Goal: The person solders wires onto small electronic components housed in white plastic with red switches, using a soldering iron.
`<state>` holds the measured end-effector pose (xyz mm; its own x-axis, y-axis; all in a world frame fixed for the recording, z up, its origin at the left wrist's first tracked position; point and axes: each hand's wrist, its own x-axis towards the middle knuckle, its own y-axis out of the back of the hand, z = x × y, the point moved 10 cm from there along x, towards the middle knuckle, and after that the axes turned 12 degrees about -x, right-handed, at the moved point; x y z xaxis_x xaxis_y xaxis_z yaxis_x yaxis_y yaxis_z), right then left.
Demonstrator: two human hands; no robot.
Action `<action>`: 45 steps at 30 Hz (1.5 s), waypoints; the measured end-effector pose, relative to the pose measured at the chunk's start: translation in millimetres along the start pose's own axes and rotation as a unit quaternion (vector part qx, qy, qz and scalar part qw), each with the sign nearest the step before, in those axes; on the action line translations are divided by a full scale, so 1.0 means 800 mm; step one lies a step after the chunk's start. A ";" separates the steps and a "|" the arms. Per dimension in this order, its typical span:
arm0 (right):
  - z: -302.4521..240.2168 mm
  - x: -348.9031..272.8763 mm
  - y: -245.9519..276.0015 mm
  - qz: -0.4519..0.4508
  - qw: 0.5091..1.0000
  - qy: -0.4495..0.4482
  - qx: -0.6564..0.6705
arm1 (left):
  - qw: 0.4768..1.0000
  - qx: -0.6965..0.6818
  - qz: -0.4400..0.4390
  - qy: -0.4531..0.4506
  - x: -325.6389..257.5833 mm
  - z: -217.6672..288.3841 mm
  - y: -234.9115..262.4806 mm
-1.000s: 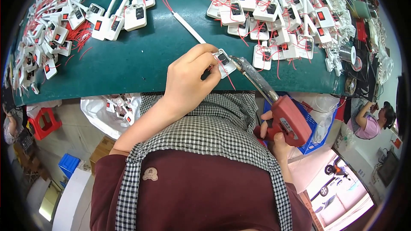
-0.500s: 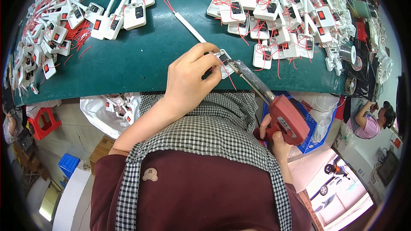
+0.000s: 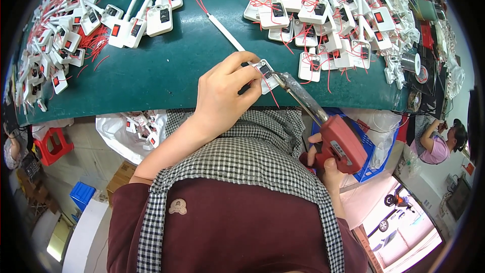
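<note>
My left hand [image 3: 225, 88] pinches a small white switch housing [image 3: 267, 89] near the table's front edge. A black switch back shows in the housing, and a thin red wire hangs from it. From beyond my fingers a white sleeved cable [image 3: 225, 31] runs to the upper left, ending in two bare red wires. Wrapped round the handle of a red soldering gun [image 3: 343, 144] is my right hand [image 3: 323, 162]. The gun's long metal barrel points up and left, its tip at or very close to the switch; actual contact cannot be made out.
On the green table [image 3: 166, 76], switch housings with red wires are heaped at left [image 3: 55, 50] and right [image 3: 328, 30]. A solder spool [image 3: 410, 63] stands at the right. Below the edge are a white bag of housings [image 3: 118, 134], a blue basket [image 3: 371, 159] and a red stool [image 3: 53, 146].
The soldering gun has shifted slightly right and down, its tip drawing a little to the right on the switch. My left hand and the housing stay nearly still.
</note>
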<state>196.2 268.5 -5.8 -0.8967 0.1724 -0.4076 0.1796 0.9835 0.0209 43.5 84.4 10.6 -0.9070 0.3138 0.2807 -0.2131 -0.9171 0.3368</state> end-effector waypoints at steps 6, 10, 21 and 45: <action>-0.002 0.001 0.002 0.003 1.000 0.017 -0.009 | 1.000 -0.003 -0.008 0.008 0.001 -0.004 0.000; -0.009 -0.004 0.005 0.030 0.998 -0.004 -0.047 | 1.000 -0.001 0.015 -0.016 -0.008 -0.002 0.007; 0.009 -0.005 0.039 0.131 0.989 0.051 -0.045 | 0.975 0.156 0.155 -0.031 -0.005 0.000 0.167; -0.004 -0.012 0.018 0.054 0.996 0.066 -0.019 | 0.990 0.075 -0.005 -0.118 -0.005 0.049 0.042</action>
<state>205.9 281.0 1.0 -0.9188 0.2809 -0.2774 0.2649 0.9597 0.0941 53.9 62.3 56.0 -0.7913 0.3884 0.4723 -0.1496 -0.8718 0.4664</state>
